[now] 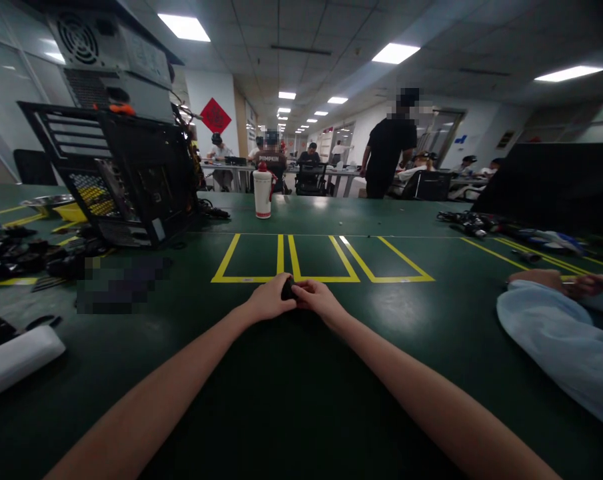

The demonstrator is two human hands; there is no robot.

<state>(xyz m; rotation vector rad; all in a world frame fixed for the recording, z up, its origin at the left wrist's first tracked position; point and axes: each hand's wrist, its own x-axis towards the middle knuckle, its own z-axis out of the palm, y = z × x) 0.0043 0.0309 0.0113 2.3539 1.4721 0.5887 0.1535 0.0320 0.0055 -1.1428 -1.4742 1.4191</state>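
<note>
My left hand (272, 298) and my right hand (317, 297) meet over the green table, just in front of the yellow taped frames. Between them is a small black object (288, 289), too dark and too covered by fingers to name. The left fingers wrap round its far side, with the thumb along the near side. My right thumb and fingertips pinch it from the right. Both hands are closed on it.
Yellow tape (286, 279) outlines areas beyond my hands. A white cup with a red lid (263, 193) stands farther back. At left are an open computer case (131, 177), dark cables and a white block (18, 360). A co-worker's blue sleeve (546, 333) rests at right.
</note>
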